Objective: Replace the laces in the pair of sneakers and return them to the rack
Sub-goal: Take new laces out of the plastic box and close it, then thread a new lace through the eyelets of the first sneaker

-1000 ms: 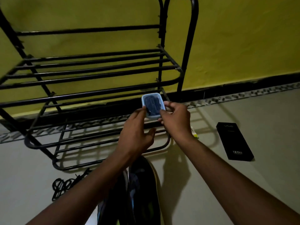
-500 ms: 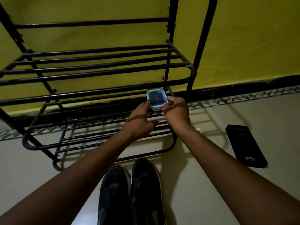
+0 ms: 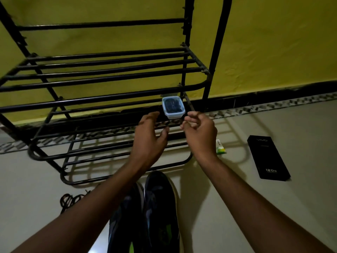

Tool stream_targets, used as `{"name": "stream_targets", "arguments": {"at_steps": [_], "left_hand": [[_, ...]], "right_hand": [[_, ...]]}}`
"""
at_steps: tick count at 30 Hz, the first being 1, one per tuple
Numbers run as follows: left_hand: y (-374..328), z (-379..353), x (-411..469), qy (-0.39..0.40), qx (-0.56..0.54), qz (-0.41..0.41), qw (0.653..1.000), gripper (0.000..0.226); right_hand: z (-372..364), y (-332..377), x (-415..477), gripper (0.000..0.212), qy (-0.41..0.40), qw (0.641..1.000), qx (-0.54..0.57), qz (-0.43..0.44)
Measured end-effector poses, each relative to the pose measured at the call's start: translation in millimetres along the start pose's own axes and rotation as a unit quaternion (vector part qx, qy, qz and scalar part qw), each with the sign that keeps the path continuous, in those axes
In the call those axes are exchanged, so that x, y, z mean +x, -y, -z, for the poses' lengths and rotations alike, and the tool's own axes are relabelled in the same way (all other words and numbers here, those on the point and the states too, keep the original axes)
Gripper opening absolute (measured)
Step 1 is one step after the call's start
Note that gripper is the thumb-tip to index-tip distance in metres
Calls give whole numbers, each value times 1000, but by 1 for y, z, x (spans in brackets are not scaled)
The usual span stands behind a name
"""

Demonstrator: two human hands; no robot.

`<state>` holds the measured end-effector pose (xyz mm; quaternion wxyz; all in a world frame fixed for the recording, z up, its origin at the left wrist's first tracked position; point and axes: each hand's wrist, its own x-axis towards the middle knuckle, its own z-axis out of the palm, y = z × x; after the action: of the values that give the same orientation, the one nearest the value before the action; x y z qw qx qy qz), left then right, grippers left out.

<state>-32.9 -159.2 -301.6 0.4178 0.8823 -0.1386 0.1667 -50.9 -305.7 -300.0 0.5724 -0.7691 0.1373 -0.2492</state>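
The left hand (image 3: 150,136) and right hand (image 3: 199,130) have released the plastic container (image 3: 173,107), now resting on the rack (image 3: 109,70) — fingers slack, holding nothing. Next, probably: lifting the sneakers (image 3: 145,212) onto the rack.

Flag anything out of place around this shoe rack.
A small plastic tub with dark contents sits on the shoe rack near its right end, odd among shoe shelves. Black laces lie tangled on the floor left of the sneakers. A green-and-white sachet and a black vivo box lie loose on the floor at right.
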Motion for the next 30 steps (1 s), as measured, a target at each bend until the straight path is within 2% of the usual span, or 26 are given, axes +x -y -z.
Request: {"name": "stream_targets", "arguments": {"at_steps": [4, 8, 11, 16, 20, 24, 30], "left_hand": [[-10, 29, -50, -31, -49, 12, 998, 38], [-9, 61, -95, -46, -70, 33, 996, 28], [-1, 75, -121, -45, -63, 44, 996, 24], [17, 90, -154, -57, -59, 81, 993, 20], [48, 95, -183, -79, -24, 122, 989, 10], [92, 99, -213, -93, 35, 191, 977, 15], [162, 110, -240, -25, 131, 292, 947, 33]], "right_hand": [[0, 6, -46, 10, 35, 997, 68, 11], [-3, 18, -95, 10, 72, 991, 112, 3], [-9, 20, -118, 15, 109, 987, 114, -9], [-14, 18, -146, 9, 165, 984, 71, 6], [-24, 10, -162, 9, 193, 980, 42, -14], [-42, 0, -175, 16, 228, 973, 19, -20], [-87, -14, -189, 14, 314, 949, -35, -1]]}}
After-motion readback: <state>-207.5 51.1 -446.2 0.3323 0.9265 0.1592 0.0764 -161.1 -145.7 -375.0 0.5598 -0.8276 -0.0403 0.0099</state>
